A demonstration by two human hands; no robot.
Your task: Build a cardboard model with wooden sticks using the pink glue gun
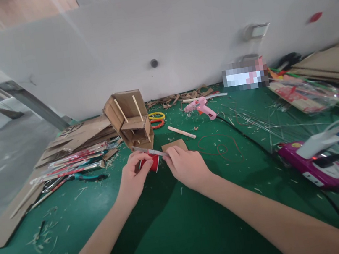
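Observation:
Near the middle of the green table, my left hand (pixel 133 175) has its fingers closed around a small red object (pixel 155 162) with a pale edge; its exact kind is partly hidden. My right hand (pixel 188 164) grips a thin grey blade-like strip (pixel 149 150), which reaches left across the top of the red object. A piece of cardboard (pixel 175 146) lies just behind my right hand. Beyond my left hand stands a small open cardboard structure (pixel 133 126) with wooden sticks inside. A short wooden stick (pixel 181 132) rests behind the cardboard piece.
A pink glue gun (pixel 201 106) lies at the back, its black cable running to a purple power strip (pixel 322 168) at right. Pliers (pixel 89 176), packaged tools and cardboard sheets (pixel 75 136) are at left. Yellow and red rings (pixel 157 117) and cardboard scraps sit near the wall.

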